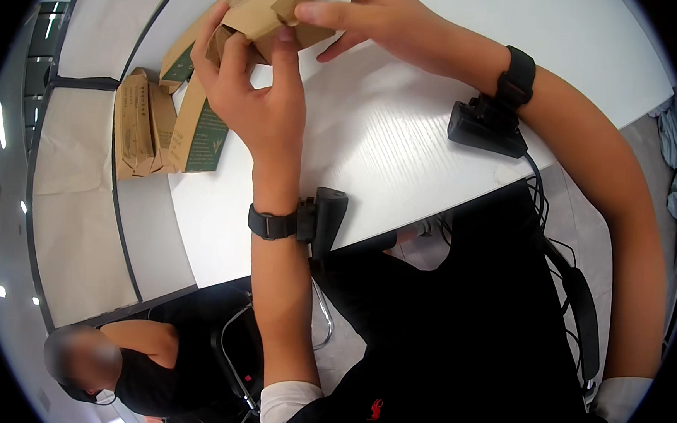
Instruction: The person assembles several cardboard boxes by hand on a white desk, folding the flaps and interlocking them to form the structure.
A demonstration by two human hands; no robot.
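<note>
A brown cardboard box is held up at the top of the view, above the far part of the white table. My left hand grips its near side, with the fingers and thumb spread around the lower edge. My right hand is at the box's right end, its thumb pressed on a folded flap and other fingers around the side. The top of the box runs out of view. Each wrist wears a black strap with a small black device on it.
More cardboard boxes, some with green printed panels, are piled at the left of the white table beside a partition. Another person sits at the lower left. Black cables hang at the table's near edge.
</note>
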